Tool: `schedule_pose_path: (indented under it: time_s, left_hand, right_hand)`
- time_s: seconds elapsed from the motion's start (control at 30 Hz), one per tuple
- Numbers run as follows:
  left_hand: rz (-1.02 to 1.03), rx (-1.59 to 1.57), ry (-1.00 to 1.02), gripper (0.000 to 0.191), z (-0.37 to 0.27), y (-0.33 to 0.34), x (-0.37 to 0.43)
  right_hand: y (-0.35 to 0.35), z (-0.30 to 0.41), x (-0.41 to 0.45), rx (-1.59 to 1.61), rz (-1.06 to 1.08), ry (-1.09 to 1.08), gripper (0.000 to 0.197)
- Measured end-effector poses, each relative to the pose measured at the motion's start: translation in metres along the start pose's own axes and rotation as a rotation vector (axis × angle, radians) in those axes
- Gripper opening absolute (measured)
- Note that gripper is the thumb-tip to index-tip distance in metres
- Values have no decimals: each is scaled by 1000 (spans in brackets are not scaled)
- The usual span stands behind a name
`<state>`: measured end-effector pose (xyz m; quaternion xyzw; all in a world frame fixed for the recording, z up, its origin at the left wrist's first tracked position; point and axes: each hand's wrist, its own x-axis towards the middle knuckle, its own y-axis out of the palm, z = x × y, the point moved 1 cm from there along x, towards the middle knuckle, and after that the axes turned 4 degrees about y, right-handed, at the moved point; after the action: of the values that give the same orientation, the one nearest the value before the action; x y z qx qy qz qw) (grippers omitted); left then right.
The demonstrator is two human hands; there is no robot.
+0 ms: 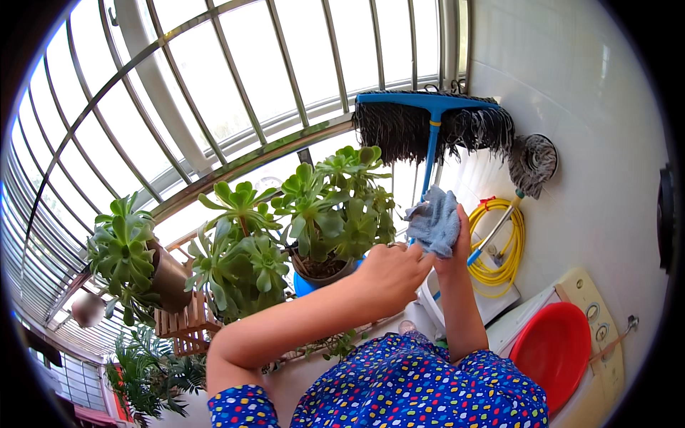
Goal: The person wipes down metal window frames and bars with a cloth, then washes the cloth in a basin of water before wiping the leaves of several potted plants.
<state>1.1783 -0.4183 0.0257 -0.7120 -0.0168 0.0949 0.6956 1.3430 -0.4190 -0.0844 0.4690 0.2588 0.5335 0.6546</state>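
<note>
A crumpled grey-blue cloth is raised in front of my chest. My right hand holds it from behind and from the right; most of that hand's fingers are hidden by the fabric. From the left, my left hand reaches across with bent fingers, gripping the cloth's lower left edge; its fingertips are partly hidden. Left of the hands stand potted succulents with thick green rosettes, the nearest in a dark pot. Behind the cloth runs the blue pole of a wide push broom with dark, stringy bristles.
Metal window bars curve across the top. On the right are a mop head, a coiled yellow hose, and a red basin on what looks like a washing machine. Another potted succulent stands by a wooden rack.
</note>
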Motion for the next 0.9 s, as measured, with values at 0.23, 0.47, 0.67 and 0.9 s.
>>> schedule_pose_path:
  time_s: [0.23, 0.47, 0.67, 0.9]
  left_hand:
    - [193, 69, -296, 54, 74, -104, -14]
    - [-139, 222, -635, 49, 183, -158, 47]
    - [-523, 273, -807, 66, 278, -169, 113]
    - [-1151, -402, -749, 56, 385, -179, 189]
  right_hand:
    - [-23, 58, 70, -24, -15, -32, 45]
    - [-50, 125, 151, 20, -26, -248, 49]
    - [-27, 146, 190, -34, 27, -195, 41]
    - [24, 217, 278, -245, 81, -454, 44]
